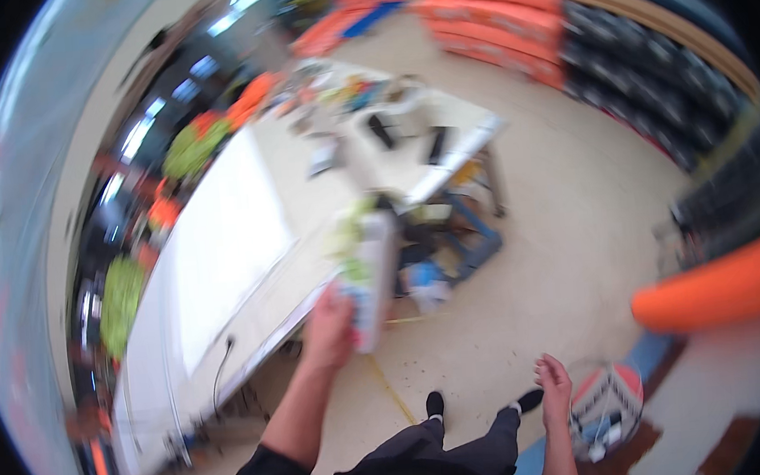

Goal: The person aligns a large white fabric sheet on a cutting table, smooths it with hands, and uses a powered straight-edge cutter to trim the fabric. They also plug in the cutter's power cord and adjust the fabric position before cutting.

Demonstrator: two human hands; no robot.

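Note:
The picture is blurred by motion. My left hand [329, 324] is raised in front of me and grips a long pale object [372, 274] with green patches, held upright near the edge of a white table [220, 250]. My right hand [554, 391] hangs low by my side with its fingers loosely apart and nothing in it. It is just left of a white and orange mesh basket [609, 405] on the floor. My dark trousers and black shoes [435, 404] show below.
The long white table carries scattered tools and small things at its far end [389, 121]. Under it sits a blue frame with clutter [452, 241]. Orange rolls [487, 15] and dark stacks [653, 82] line the right. An orange cylinder [715, 291] lies at right.

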